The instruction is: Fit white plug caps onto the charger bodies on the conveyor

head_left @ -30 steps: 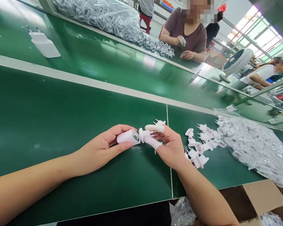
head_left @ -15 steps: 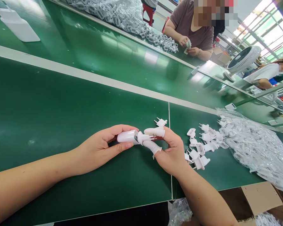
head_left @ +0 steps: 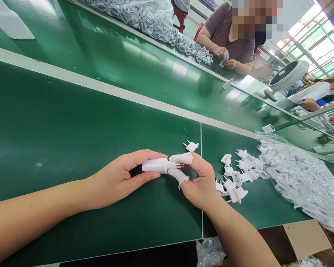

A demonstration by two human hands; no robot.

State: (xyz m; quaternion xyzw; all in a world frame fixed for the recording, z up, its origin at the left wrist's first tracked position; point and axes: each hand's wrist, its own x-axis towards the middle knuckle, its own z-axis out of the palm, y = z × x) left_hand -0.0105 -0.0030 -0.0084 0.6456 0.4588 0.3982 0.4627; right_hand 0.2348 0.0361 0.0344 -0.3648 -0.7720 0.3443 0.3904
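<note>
My left hand is closed round a white charger body, thumb below and fingers above. Against its right end sits a white two-pin plug head, with the pins pointing right; no gap shows between the two parts. My right hand pinches the plug head between thumb and forefinger, both wearing white finger cots. Just beyond the right fingertips, a loose plug head lies on the green bench. Several more plug heads are scattered to the right of my right hand.
A clear plastic bag full of plug heads lies at the right. A conveyor belt runs behind a pale strip, carrying a white charger at upper left. Across it, a co-worker handles a white part near another heap. Cardboard boxes stand below the bench.
The plug head has come up against the charger body, closing the gap and covering its open end. The charger on the belt has shifted left and up in view.
</note>
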